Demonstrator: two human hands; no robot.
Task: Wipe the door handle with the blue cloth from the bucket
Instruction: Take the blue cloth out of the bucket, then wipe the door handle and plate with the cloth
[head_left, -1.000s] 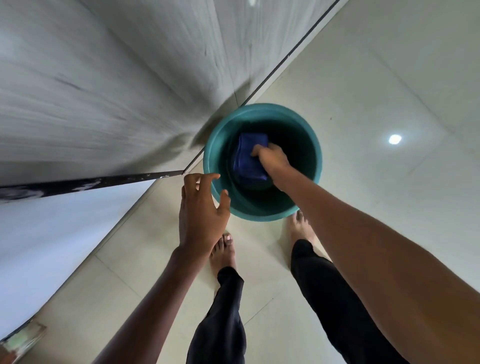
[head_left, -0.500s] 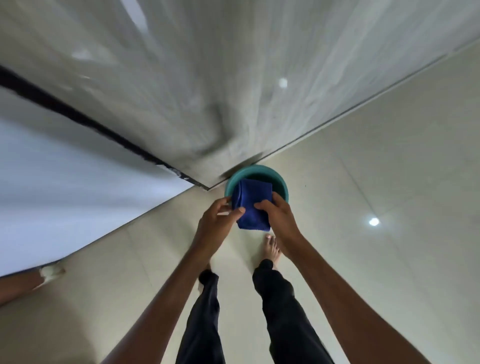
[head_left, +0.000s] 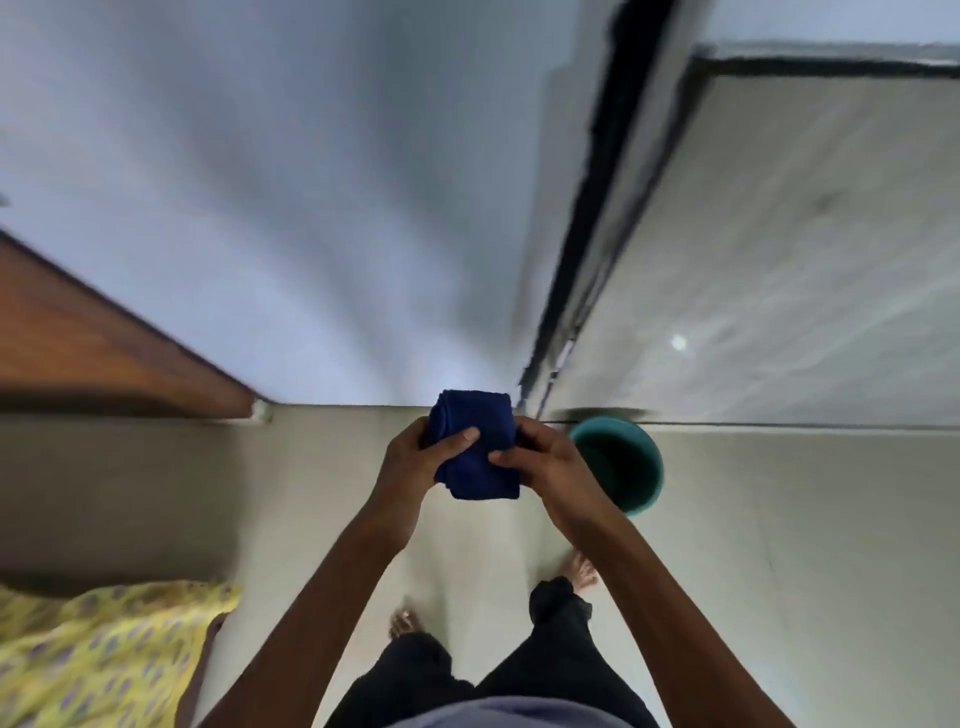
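A folded dark blue cloth (head_left: 475, 447) is held in front of me at waist height, between both hands. My left hand (head_left: 415, 460) grips its left side with the thumb across the front. My right hand (head_left: 545, 462) grips its right side. The teal bucket (head_left: 644, 467) stands on the floor to the right of my right hand, by the wall, and looks empty inside. No door handle is visible in this blurred view.
A brown wooden door or panel (head_left: 93, 343) stands at the left. A pale wall (head_left: 311, 208) is ahead, with a dark vertical strip (head_left: 597, 249) and a grey marble panel (head_left: 779, 260) to its right. A person in yellow patterned clothing (head_left: 93, 649) is at lower left.
My right hand lifted the cloth out of the bucket and my left hand joined it. The view has turned left, so the bucket now sits to the right and a brown door has appeared.
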